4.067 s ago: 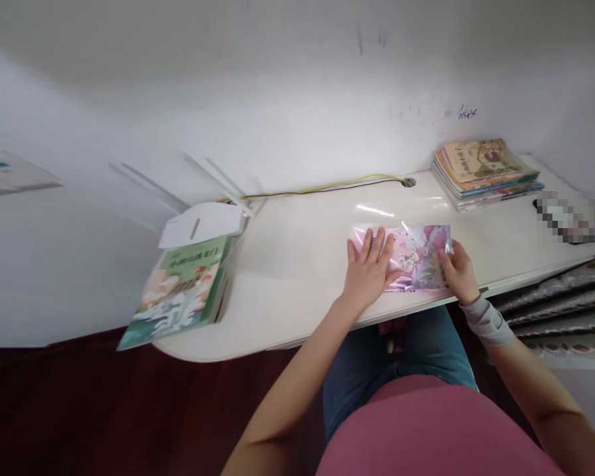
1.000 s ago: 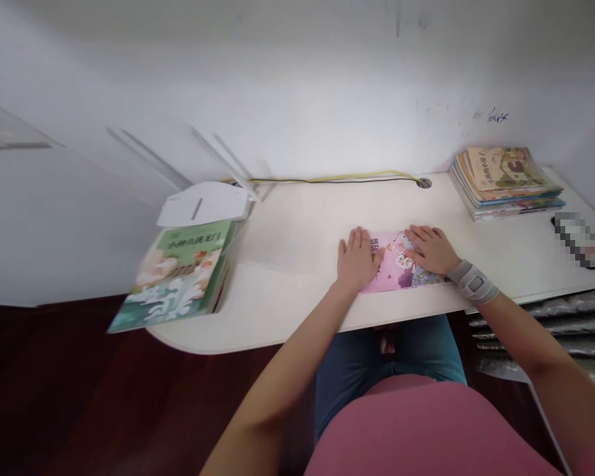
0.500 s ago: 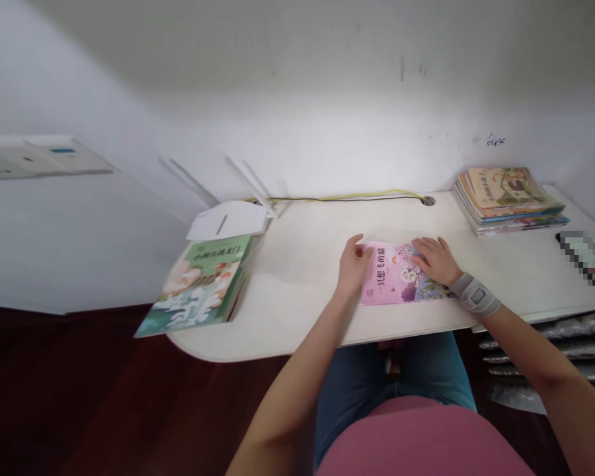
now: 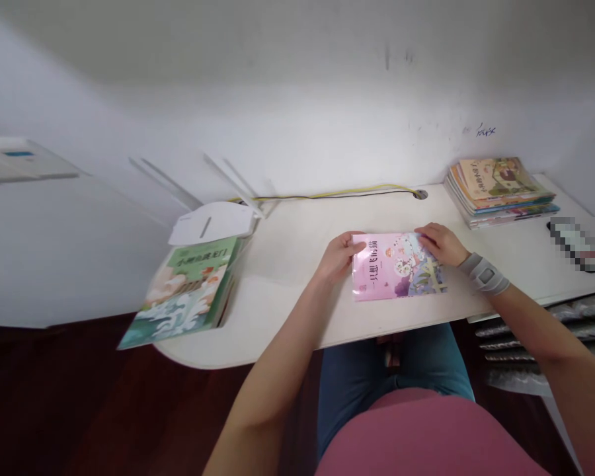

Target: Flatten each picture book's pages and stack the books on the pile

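Note:
A pink picture book with a cartoon cat and dark lettering on its cover is in front of me, over the white desk. My left hand grips its left edge, thumb on the cover and fingers behind. At the upper right corner, my right hand pinches the same book, thumb on the front. A grey wristband is on my right wrist. The book looks shut; whether it touches the desk beneath I cannot tell.
A green picture book tops a pile at the left, overhanging the desk. Behind it is a white router with antennas. A stack of books and a phone-like device lie right. A yellow cable follows the wall.
Both hands have taken hold of the pink book at its sides, where the right hand earlier lay across its cover. The view has shifted slightly.

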`<state>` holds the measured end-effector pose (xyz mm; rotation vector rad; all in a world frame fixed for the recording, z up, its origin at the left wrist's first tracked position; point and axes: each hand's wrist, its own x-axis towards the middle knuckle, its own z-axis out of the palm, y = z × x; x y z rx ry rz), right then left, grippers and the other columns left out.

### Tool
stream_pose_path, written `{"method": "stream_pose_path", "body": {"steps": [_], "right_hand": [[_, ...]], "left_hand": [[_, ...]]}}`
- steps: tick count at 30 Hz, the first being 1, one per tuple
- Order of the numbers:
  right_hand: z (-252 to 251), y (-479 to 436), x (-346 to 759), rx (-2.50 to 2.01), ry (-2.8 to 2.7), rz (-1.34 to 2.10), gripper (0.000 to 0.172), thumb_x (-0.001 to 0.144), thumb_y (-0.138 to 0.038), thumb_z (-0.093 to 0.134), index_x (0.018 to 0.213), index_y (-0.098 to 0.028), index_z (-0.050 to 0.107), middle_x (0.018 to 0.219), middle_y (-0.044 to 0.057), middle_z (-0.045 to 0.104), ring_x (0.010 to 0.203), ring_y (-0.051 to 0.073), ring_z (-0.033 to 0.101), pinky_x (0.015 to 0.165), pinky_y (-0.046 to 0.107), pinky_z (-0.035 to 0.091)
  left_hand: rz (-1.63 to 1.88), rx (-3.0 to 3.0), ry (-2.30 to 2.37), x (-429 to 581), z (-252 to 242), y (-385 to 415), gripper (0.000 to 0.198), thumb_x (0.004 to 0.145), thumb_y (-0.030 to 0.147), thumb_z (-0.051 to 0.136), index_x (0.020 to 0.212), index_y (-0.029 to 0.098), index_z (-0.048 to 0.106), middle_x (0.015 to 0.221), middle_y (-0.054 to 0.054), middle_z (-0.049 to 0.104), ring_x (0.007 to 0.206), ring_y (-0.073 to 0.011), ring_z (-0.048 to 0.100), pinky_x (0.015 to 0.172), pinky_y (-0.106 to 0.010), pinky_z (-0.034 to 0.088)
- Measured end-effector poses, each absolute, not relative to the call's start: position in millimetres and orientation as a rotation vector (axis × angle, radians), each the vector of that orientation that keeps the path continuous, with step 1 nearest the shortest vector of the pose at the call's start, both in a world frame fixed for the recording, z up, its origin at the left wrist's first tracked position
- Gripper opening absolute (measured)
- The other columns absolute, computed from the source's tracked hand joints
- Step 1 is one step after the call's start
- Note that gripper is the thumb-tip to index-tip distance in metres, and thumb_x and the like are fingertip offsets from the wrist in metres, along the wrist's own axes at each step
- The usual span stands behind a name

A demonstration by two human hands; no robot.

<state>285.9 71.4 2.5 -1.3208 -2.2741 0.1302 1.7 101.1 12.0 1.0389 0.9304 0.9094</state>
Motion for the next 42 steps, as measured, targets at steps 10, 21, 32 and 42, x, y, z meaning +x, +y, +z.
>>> {"method": "stream_pose_path", "body": {"steps": [10, 21, 32, 42], "right_hand": [[21.7, 74.8, 291.9, -1.486, -2.107, 0.649, 0.034, 0.085, -0.040, 0.042, 0.081, -0.015, 0.066, 0.065, 0.002, 0.063, 0.060, 0.015, 0.055, 0.059, 0.026, 0.041], [7.8, 96.7, 291.0, -1.846, -2.056, 0.641, 0.030, 0.077, -0.039, 0.059, 0.060, -0.016, 0.063, 0.059, 0.002, 0.063, 0.058, 0.013, 0.053, 0.056, 0.024, 0.037], [8.4, 97.9, 278.7, -2.024, -2.202, 0.472, 0.025, 0.081, -0.036, 0.059, 0.071, -0.015, 0.070, 0.073, 0.005, 0.069, 0.066, 0.014, 0.057, 0.061, 0.024, 0.036], [25.8, 92.5, 298.2, -2.316, -2.114, 0.228, 0.042, 0.090, -0.041, 0.047, 0.083, -0.006, 0.069, 0.079, 0.015, 0.069, 0.073, 0.020, 0.062, 0.066, 0.027, 0.040]], "left_hand": [[0.863, 1.399, 1.281, -5.8, 9.0, 101.7, 0.023, 0.062, 0.035, 0.071, 0.071, 0.016, 0.063, 0.067, 0.001, 0.062, 0.065, -0.0142, 0.058, 0.062, -0.026, 0.046], [0.528, 1.714, 1.683, 8.5, 5.0, 102.3, 0.023, 0.075, 0.036, 0.058, 0.060, 0.018, 0.054, 0.058, -0.006, 0.055, 0.075, -0.0282, 0.060, 0.068, -0.036, 0.043], [0.153, 2.640, 1.417, 88.8, -7.7, 68.4, 0.058, 0.097, 0.040, 0.021, 0.143, 0.007, 0.034, 0.151, -0.015, 0.034, 0.141, -0.0294, 0.024, 0.113, -0.050, 0.019], [0.236, 2.639, 1.463, 93.8, -21.5, 61.7, 0.059, 0.096, 0.037, 0.021, 0.143, 0.005, 0.035, 0.150, -0.014, 0.036, 0.141, -0.0270, 0.026, 0.114, -0.051, 0.018]]}}
